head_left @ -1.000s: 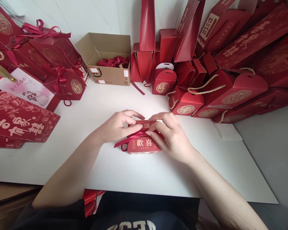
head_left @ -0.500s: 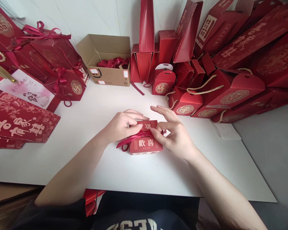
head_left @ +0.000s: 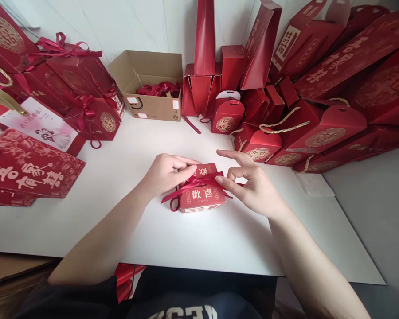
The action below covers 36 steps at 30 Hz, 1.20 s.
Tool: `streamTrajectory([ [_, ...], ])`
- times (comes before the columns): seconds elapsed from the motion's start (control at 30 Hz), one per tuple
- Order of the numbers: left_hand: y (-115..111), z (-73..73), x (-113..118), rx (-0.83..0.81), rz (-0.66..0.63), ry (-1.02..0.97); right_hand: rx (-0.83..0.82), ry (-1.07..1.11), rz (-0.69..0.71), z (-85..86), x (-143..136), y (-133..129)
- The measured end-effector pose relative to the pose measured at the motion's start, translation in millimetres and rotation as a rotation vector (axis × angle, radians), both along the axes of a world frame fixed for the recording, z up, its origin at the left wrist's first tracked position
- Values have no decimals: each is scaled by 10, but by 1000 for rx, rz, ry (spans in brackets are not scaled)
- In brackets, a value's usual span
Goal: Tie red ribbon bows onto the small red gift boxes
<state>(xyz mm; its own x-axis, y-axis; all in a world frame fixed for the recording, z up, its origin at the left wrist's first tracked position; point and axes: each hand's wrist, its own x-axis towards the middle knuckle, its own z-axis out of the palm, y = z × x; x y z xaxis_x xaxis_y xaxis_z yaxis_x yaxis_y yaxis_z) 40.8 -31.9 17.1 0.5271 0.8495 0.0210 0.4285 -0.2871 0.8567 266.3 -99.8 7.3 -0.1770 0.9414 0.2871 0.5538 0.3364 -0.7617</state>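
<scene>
A small red gift box (head_left: pixel 202 200) with pale Chinese characters sits on the white table in front of me. A dark red ribbon (head_left: pixel 204 180) is tied across its top, one tail hanging at the left beside a cord loop (head_left: pixel 174 204). My left hand (head_left: pixel 171 173) rests closed against the box's left side and top, thumb on the ribbon near the knot. At the right, my right hand (head_left: pixel 249 184) pinches the ribbon's loop between thumb and index finger, its other fingers raised.
An open cardboard box (head_left: pixel 156 108) holding red ribbons stands at the back. Red gift boxes with rope handles (head_left: pixel 326 133) are piled at the right. More ribboned boxes (head_left: pixel 93 119) and a red floral box (head_left: pixel 36 170) stand at the left.
My right hand has moved to the right, drawing the ribbon loop out, and more of the box's right side shows. My left hand stays nearly in place.
</scene>
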Motion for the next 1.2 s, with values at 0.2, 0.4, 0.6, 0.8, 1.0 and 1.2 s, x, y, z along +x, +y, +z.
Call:
streamTrajectory([
  [0.2,-1,-23,-13,69,76,36,-125,38,100,-3,31,19],
  [0.4,42,-40,-65,-1,63,33,-353,-13,223,33,230,48],
  [0.6,79,11,-75,-116,-127,-31,-356,-276,294,-107,544,110],
  [0.8,30,81,-70,-138,-226,43,-104,52,154,-33,260,115],
  [1.0,20,169,-131,-120,-329,167,-178,170,310,15,64,49],
  [1.2,-85,384,-346,55,-151,218,-202,198,271,-47,55,63],
])
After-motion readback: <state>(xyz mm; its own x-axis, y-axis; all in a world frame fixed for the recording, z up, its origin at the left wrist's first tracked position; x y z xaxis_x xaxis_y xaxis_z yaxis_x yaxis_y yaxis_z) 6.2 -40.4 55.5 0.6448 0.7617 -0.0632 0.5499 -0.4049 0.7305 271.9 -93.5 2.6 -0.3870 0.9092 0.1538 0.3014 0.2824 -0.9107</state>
